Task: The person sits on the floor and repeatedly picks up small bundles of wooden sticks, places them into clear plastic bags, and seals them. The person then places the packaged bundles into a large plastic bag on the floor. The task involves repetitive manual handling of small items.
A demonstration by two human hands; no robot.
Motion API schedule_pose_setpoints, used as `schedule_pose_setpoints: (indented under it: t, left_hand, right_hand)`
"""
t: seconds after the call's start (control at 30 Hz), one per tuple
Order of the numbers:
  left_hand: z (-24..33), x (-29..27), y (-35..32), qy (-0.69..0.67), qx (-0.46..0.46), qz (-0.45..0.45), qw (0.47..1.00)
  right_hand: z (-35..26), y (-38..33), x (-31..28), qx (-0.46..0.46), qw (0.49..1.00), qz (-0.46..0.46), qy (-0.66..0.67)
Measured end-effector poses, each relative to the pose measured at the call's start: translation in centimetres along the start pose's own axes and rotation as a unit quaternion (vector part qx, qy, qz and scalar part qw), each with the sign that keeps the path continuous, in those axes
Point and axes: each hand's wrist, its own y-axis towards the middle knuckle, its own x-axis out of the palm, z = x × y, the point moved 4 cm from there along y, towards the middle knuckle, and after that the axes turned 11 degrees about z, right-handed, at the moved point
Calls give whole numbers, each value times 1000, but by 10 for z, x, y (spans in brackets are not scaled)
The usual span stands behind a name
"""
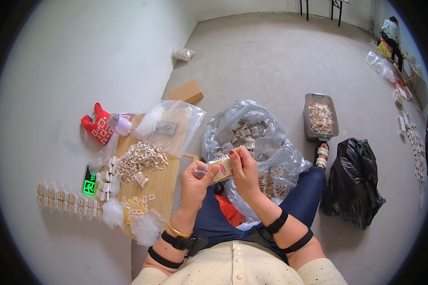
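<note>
In front of my lap I hold a small clear packet [223, 169] with a yellow label and what look like cotton swabs inside. My left hand [195, 183] pinches its left end, where loose clear film shows. The fingers of my right hand [244, 172] are closed on its right end. Left of my hands, a wooden table [169, 185] carries a loose pile of cotton swabs [140, 159], scattered yellow cards [136, 207] and empty clear bags [147, 230]. Beyond the packet stands a large clear sack [216, 128] with several small packs in it.
Filled packets [69, 202] line the table's left side. A red bag [100, 126] and a purple cup [122, 126] stand behind the pile. To the right are a grey bin [336, 129] of swabs and a black sack [354, 183]. Another person [391, 33] is far right.
</note>
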Motion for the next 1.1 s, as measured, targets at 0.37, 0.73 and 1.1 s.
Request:
schedule_pose_setpoints:
  t: [0.37,0.73,1.1]
  left_hand:
    - [-21,-9,-1,-69,-56,-37,995]
    - [-43,-53,0,-47,-63,28,997]
    - [-46,-54,-7,-63,-51,12,997]
  right_hand:
    - [35,5,-34,23,999,26,-25]
    - [136,3,-164,-27,912,-4,-409]
    - [45,-27,-14,231,925,-300,32]
